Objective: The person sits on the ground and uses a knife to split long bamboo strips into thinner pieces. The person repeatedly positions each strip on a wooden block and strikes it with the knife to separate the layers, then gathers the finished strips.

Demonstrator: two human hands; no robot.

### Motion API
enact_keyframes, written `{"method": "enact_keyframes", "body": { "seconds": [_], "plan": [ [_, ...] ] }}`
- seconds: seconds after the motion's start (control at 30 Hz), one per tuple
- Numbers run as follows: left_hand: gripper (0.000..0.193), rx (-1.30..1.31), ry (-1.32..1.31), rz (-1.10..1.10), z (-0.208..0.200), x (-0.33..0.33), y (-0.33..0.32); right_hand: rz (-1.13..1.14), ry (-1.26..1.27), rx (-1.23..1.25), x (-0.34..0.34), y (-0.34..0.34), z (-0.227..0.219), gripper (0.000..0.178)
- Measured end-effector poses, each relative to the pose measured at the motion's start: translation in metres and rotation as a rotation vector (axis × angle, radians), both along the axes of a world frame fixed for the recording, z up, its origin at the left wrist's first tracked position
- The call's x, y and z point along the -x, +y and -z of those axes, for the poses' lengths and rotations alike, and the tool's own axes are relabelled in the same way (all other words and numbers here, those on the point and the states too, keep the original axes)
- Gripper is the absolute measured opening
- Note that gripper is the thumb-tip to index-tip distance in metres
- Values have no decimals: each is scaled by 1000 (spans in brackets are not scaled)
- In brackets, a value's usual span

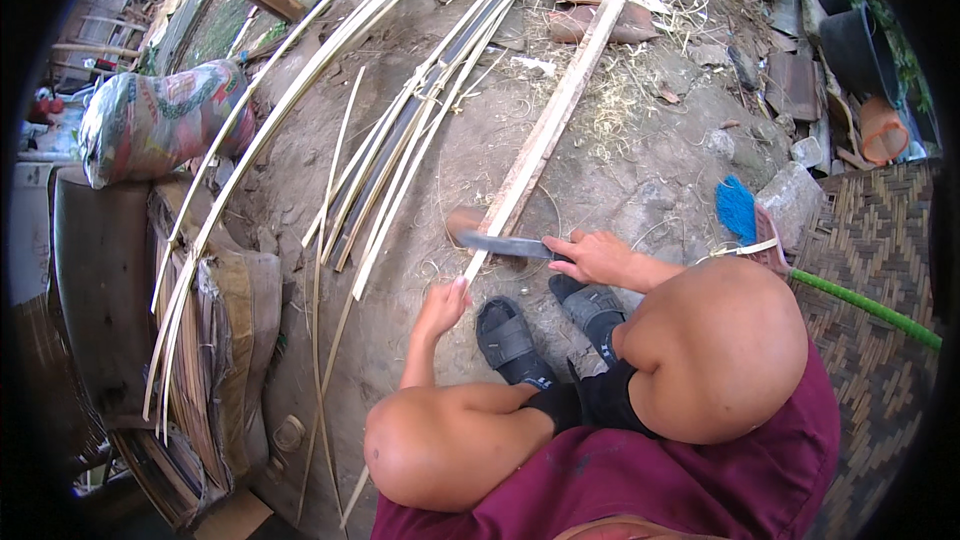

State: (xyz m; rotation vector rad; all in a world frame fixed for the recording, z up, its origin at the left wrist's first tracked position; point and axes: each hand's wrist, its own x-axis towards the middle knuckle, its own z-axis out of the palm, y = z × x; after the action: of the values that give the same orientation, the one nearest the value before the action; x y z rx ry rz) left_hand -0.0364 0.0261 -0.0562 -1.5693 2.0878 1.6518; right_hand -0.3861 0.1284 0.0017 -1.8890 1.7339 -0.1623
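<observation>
Down at the lower edge, bare knees and maroon shorts, black sandals planted on the dirt ground. Just above the knees, left hand raised, fingers closed around the near end of a long bamboo slat, thumb pressed along it. Right beside it, right hand wrapped tight round the handle of a dark machete, blade lying crosswise, edge meeting the slat close above the left hand. Behind the blade, a reddish-brown chunk on the ground, partly hidden; kind hard to tell. Off to the right, a blue-bristled broom with a green handle, lying beside a grey stone and over a woven mat. To the left, a bundle of thin split bamboo strips fanning away across the dirt, one dark strip among the pale ones. Further left, a stack of flattened cardboard and a stuffed printed sack. Far up, slat running away toward broken roof tiles and scattered shavings, dark tubs at the upper right.
</observation>
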Motion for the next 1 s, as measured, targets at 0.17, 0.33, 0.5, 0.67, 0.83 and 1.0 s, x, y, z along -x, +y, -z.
{"method": "enact_keyframes", "body": {
  "seconds": [0.17,0.33,0.5,0.67,0.83,1.0],
  "plan": [
    [56,-211,-40,-267,17,-93,49,429,-39,145,69,-20,57,39],
    [55,-63,51,-167,-5,-23,15,149,-78,125,21,-10,50,42],
    [51,-180,-44,-196,9,-87,27,449,20,154,64,-23,70,45],
    [44,-189,148,-254,-5,-14,10,107,-98,201,14,-10,46,42],
    [43,-134,91,-220,1,-67,26,435,-29,107,99,-41,52,41],
    [39,-175,163,-312,-5,-21,13,309,-105,114,64,-37,66,42]
  ]
}}
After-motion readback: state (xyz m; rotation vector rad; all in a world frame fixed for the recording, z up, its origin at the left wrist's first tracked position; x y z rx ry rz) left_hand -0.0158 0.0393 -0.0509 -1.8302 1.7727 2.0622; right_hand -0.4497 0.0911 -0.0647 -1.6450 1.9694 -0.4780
